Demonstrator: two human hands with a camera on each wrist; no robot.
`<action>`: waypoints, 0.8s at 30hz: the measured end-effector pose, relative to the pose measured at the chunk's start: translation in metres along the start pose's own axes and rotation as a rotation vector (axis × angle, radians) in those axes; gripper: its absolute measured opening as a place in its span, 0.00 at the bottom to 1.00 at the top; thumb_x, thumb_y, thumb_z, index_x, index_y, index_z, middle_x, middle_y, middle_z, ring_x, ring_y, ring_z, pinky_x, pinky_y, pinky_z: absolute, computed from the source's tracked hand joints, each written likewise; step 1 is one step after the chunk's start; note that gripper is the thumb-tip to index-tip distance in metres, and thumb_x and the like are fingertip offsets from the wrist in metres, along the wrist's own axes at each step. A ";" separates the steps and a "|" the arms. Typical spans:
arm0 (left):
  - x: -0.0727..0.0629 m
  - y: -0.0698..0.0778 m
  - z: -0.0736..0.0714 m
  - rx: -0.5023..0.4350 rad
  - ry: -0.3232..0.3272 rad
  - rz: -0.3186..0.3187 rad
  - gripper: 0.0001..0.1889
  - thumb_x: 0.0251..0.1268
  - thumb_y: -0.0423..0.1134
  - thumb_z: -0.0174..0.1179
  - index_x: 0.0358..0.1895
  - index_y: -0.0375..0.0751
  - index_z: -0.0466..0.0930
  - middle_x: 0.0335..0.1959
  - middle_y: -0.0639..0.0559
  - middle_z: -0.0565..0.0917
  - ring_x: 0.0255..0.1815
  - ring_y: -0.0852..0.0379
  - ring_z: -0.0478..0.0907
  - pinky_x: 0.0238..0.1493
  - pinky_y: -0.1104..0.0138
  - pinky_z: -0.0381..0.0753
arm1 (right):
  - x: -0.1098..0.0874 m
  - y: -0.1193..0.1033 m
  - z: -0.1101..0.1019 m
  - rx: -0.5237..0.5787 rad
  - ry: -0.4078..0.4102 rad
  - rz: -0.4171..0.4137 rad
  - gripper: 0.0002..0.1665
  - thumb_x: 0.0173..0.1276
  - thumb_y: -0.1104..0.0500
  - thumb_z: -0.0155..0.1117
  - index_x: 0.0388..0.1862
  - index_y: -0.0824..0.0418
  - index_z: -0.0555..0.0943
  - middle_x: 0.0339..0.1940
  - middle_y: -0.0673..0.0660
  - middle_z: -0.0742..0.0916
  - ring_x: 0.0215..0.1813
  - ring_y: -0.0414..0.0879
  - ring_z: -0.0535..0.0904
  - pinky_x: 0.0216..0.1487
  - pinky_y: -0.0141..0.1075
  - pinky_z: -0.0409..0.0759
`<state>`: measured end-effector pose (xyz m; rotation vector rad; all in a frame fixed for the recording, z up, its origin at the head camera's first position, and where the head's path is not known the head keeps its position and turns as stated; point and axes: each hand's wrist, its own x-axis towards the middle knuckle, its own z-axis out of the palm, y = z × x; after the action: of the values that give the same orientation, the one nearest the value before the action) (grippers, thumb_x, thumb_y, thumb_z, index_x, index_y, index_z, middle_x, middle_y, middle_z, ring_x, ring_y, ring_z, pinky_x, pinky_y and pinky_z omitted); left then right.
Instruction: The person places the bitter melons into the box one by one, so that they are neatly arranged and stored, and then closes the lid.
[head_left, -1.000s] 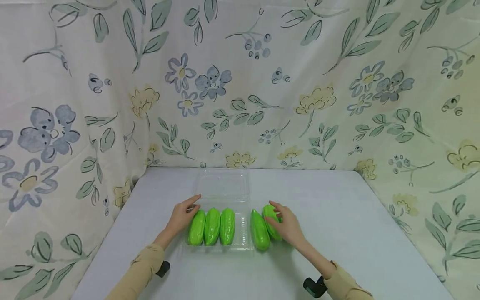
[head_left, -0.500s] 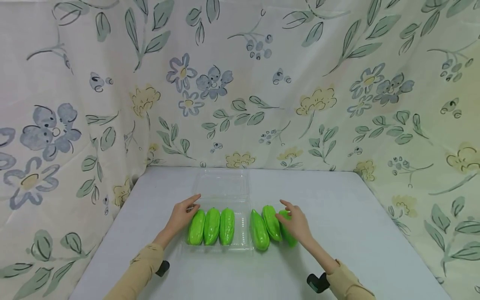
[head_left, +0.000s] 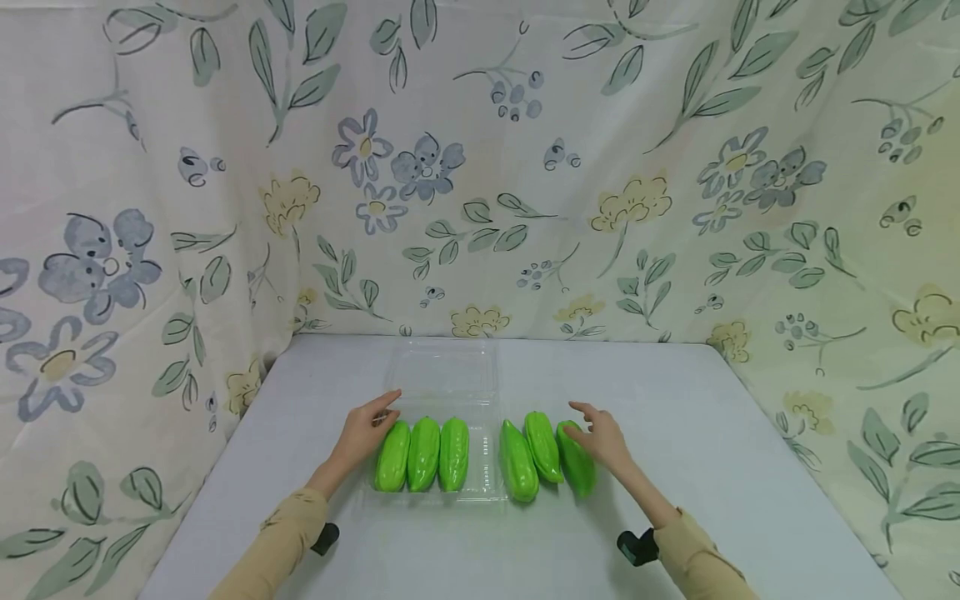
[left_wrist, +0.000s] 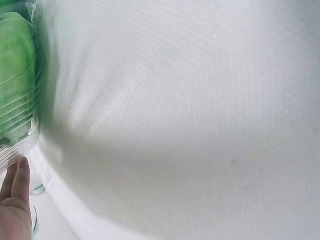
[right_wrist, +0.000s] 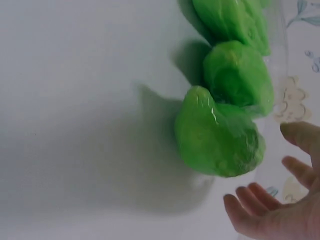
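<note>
Three long, glossy green vegetables (head_left: 423,454) lie side by side in a clear plastic clamshell box (head_left: 486,454). At the box's left side rests my left hand (head_left: 365,429); in the left wrist view its straight fingers (left_wrist: 21,182) lie against the ribbed clear wall. To the right of the box are three more such vegetables: one leaning at the box's edge (head_left: 519,461), a middle one (head_left: 543,447) and a rightmost one (head_left: 576,462). My right hand (head_left: 606,437) is beside the rightmost one, fingers spread and holding nothing; the right wrist view shows a gap between them.
The box's transparent lid (head_left: 442,367) lies folded back behind its base. A white table (head_left: 675,400) carries everything, and a floral cloth (head_left: 480,167) hangs behind and at the sides. Dark wrist cameras (head_left: 637,547) are on both wrists.
My right hand has moved rightward off the vegetables beside the box, uncovering the middle one and then the rightmost one. The left hand stays at the box.
</note>
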<state>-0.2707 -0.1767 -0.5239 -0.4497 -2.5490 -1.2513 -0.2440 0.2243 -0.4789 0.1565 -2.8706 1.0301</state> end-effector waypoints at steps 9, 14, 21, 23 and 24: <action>-0.002 -0.005 0.001 -0.009 0.040 0.082 0.20 0.67 0.38 0.57 0.62 0.41 0.75 0.59 0.36 0.77 0.43 0.46 0.85 0.44 0.57 0.87 | 0.004 0.015 -0.001 0.113 -0.225 0.158 0.30 0.66 0.55 0.63 0.65 0.63 0.71 0.60 0.72 0.76 0.60 0.66 0.73 0.48 0.52 0.82; 0.000 -0.002 0.001 0.014 0.015 0.014 0.21 0.65 0.31 0.58 0.62 0.38 0.74 0.61 0.37 0.76 0.45 0.44 0.84 0.48 0.55 0.86 | 0.005 0.020 0.000 0.138 -0.258 0.156 0.30 0.64 0.55 0.64 0.64 0.63 0.72 0.59 0.74 0.76 0.59 0.66 0.73 0.48 0.51 0.81; 0.001 0.001 -0.001 0.023 -0.023 -0.048 0.22 0.64 0.31 0.59 0.63 0.38 0.73 0.62 0.38 0.75 0.48 0.45 0.84 0.51 0.57 0.84 | 0.008 0.023 -0.002 0.149 -0.287 0.163 0.32 0.61 0.54 0.68 0.63 0.63 0.73 0.55 0.74 0.78 0.52 0.61 0.77 0.40 0.44 0.83; 0.001 0.001 -0.001 0.019 -0.025 -0.053 0.22 0.64 0.31 0.59 0.63 0.39 0.73 0.63 0.38 0.75 0.48 0.45 0.84 0.52 0.57 0.84 | 0.008 0.023 -0.003 0.155 -0.291 0.168 0.33 0.60 0.54 0.68 0.63 0.63 0.73 0.54 0.74 0.78 0.50 0.59 0.78 0.39 0.43 0.83; 0.001 0.001 0.000 0.018 -0.027 -0.054 0.22 0.65 0.31 0.59 0.63 0.39 0.73 0.63 0.38 0.75 0.48 0.45 0.84 0.52 0.57 0.84 | 0.008 0.024 -0.004 0.160 -0.293 0.173 0.33 0.60 0.54 0.69 0.63 0.63 0.73 0.54 0.74 0.78 0.50 0.59 0.78 0.38 0.43 0.83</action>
<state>-0.2716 -0.1765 -0.5227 -0.3983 -2.6091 -1.2476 -0.2550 0.2443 -0.4900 0.0753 -3.1035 1.3765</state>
